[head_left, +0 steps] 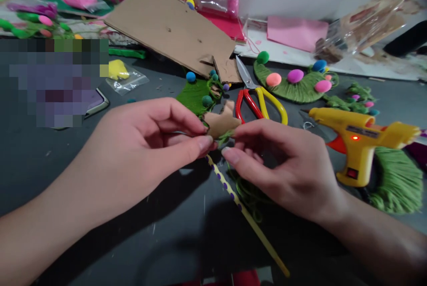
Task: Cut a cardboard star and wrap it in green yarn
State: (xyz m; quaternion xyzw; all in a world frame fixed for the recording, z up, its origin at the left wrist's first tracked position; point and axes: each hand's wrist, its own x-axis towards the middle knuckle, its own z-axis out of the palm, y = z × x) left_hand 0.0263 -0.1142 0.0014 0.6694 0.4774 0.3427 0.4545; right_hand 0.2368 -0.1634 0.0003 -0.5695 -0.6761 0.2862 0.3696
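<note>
Between thumb and fingers, my left hand pinches a small cut-out piece of brown cardboard. Close to its lower right edge, my right hand has its fingers closed on green yarn, which touches the cardboard. Loose yarn trails onto the dark table below. A thin yellow stick with purple dots runs from under my left fingertips toward the front. Just behind the hands lie scissors with red and yellow handles, and a green piece with pompoms.
At right, a yellow glue gun with a lit red light lies by a green yarn-wrapped ring. A yarn-wrapped crescent with pompoms lies behind. A large cardboard sheet and a bag of yellow material are farther back.
</note>
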